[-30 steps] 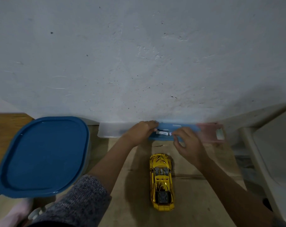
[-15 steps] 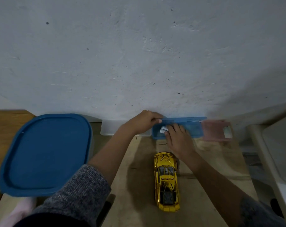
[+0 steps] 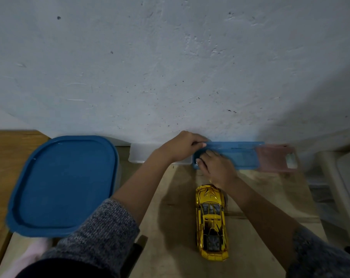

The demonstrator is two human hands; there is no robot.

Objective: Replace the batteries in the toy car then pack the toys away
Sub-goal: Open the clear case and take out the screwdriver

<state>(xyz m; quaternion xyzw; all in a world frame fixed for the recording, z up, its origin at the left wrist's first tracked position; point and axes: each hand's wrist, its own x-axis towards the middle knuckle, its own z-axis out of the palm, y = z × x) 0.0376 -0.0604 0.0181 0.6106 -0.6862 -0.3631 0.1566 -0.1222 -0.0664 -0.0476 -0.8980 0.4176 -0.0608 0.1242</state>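
A shiny yellow toy car [image 3: 211, 221] stands on the wooden table [image 3: 176, 237], nose toward the wall. A long blue translucent case [image 3: 242, 157] lies against the wall beyond it. My left hand [image 3: 182, 146] grips the case's left end with fingers curled over its far edge. My right hand [image 3: 216, 167] reaches into the same end, its fingertips closed on a small white battery [image 3: 197, 163] that is mostly hidden by the hand.
A big container with a blue lid [image 3: 64, 183] fills the left side. A clear plastic box [image 3: 140, 155] sits by the wall left of the case, a pink case [image 3: 274, 159] at its right end. White furniture [image 3: 348, 187] stands at the right.
My right hand went from the case's front edge into its left end and closed over the small white battery. My left hand stayed on the case's left end.
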